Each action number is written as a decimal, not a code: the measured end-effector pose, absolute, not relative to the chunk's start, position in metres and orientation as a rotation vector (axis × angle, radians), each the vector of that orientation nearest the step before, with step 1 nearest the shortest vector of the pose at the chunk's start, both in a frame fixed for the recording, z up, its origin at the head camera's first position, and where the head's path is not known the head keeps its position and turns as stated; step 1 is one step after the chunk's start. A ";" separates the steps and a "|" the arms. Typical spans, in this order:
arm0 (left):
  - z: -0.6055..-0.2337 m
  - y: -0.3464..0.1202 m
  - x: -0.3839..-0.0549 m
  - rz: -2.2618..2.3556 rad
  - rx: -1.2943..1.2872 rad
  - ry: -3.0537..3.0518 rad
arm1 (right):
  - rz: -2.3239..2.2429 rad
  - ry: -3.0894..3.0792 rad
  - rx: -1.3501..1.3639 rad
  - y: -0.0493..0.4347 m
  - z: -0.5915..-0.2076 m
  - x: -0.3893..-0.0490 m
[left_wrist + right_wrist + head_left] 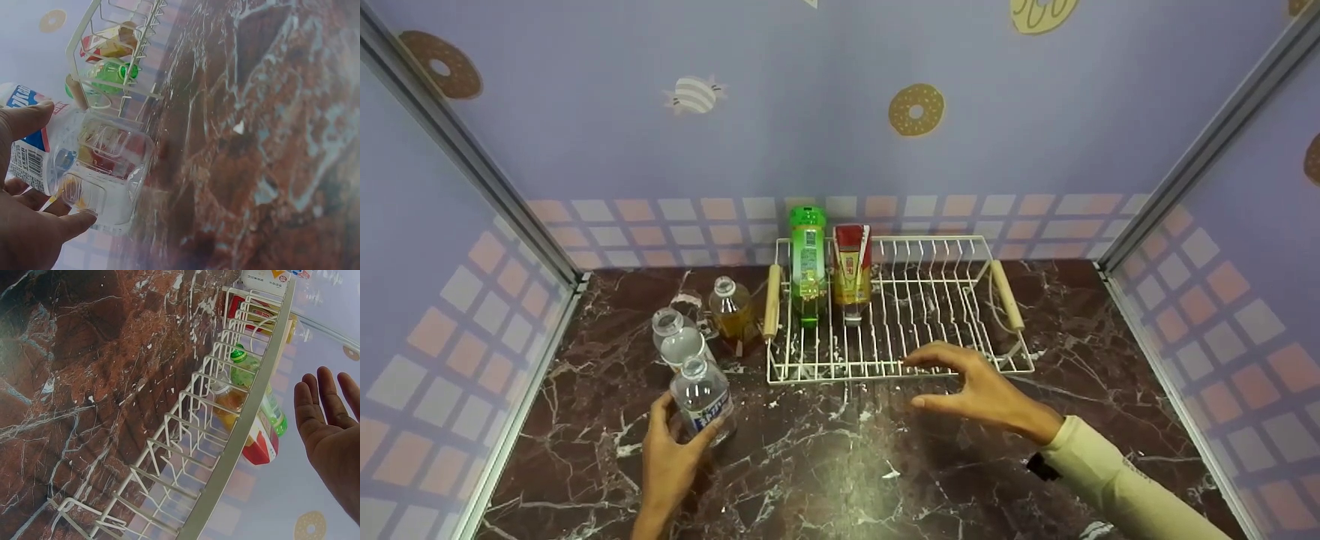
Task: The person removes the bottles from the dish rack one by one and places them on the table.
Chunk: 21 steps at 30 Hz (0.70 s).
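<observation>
My left hand (670, 459) grips a clear plastic bottle (701, 394) that has no cap and a blue-and-white label. In the left wrist view the thumb lies on one side of the bottle (115, 163) and the other fingers on the opposite side. Just behind it stands another clear bottle (679, 343), partly hidden. My right hand (979, 390) hovers at the front right of a white wire rack (885, 367), holding nothing, thumb and fingers apart. Inside the rack, a green bottle (808, 259) and a red-and-yellow bottle (853, 270) lean neck down.
Left of the rack stands an uncapped bottle (731, 315) with an amber lower part. Wooden handles (1006, 295) sit at both rack ends. The dark marbled counter (825, 480) is bounded by patterned walls (810, 112) at the back and sides.
</observation>
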<state>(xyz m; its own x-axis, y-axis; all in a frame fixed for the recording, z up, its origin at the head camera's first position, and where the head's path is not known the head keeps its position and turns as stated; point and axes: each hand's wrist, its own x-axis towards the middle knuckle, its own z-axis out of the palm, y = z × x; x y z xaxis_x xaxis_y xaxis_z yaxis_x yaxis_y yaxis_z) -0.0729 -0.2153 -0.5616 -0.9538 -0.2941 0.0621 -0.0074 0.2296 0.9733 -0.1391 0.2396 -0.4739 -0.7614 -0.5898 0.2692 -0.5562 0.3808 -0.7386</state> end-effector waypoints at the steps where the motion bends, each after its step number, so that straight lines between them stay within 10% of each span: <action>1: -0.562 -0.216 -0.073 -1.791 0.297 -2.269 | -1.354 2.579 -1.065 0.239 -0.474 -0.139; 21: -0.568 -0.219 -0.072 -1.846 0.371 -2.215 | -1.348 2.582 -1.044 0.238 -0.474 -0.140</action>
<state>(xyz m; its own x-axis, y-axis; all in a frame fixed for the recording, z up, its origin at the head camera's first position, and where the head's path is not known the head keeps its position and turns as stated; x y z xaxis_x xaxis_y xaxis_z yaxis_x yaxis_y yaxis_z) -0.0722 -0.2187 -0.5681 -0.9405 -0.3392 0.0171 -0.0443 0.1725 0.9840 -0.1402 0.2379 -0.4743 -0.7713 -0.5834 0.2543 -0.5421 0.3929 -0.7428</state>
